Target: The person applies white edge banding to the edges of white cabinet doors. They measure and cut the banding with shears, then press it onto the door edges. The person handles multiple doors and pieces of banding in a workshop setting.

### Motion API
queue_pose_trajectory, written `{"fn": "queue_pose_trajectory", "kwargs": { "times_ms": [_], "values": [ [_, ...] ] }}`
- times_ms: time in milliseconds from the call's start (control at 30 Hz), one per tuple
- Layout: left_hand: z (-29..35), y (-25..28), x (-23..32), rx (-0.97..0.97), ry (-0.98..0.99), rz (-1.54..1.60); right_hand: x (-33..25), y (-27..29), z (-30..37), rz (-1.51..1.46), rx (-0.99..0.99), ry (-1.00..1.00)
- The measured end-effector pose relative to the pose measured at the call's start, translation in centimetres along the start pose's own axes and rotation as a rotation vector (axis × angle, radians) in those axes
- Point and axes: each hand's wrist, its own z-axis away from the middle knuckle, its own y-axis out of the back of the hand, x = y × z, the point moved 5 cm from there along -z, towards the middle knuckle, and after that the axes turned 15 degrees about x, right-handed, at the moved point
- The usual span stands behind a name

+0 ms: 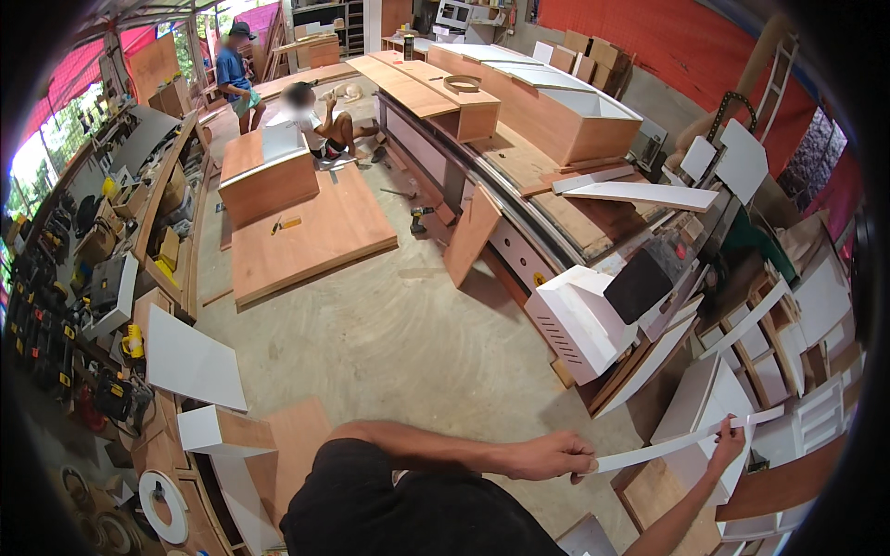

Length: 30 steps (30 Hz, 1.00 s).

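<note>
A long, narrow, thin white strip (656, 453) stretches across the lower right. My left hand (549, 455) reaches over from the left and pinches its near-left end between thumb and fingers. Farther along, close to its other end, my right hand (728, 443) grips the same strip, fingers closed on it. The strip bows slightly between the two hands. Behind and below it stands a white panelled box (695, 408), partly covered by the strip and my right hand.
A wooden sheet stack (315, 246) lies on the concrete floor (371, 352). Two people, one standing (236, 74) and one seated (320, 125), are at the far left. A long workbench with a table saw (649, 278) runs along the right. Tools crowd the left shelves (83, 287).
</note>
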Motion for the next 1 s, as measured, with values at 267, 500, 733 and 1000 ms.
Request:
{"fn": "queue_pose_trajectory", "kwargs": {
  "times_ms": [267, 500, 733, 1000],
  "values": [
    [4.4, 2.5, 3.2, -0.094, 0.0, -0.115, -0.3, 6.6, -6.2, 0.182, 0.099, 0.116],
    [6.2, 5.4, 5.6, -0.077, 0.078, -0.227, -4.8, 8.7, -7.1, 0.379, 0.119, 0.118],
    [7.5, 5.9, 7.1, 0.041, 0.26, -0.369, -6.2, 11.9, -7.7, 0.016, 0.339, 0.147],
    [7.7, 5.8, 7.3, -0.046, 0.169, -0.434, -2.8, 14.5, -8.4, 0.034, 0.316, 0.082]
  ]
}}
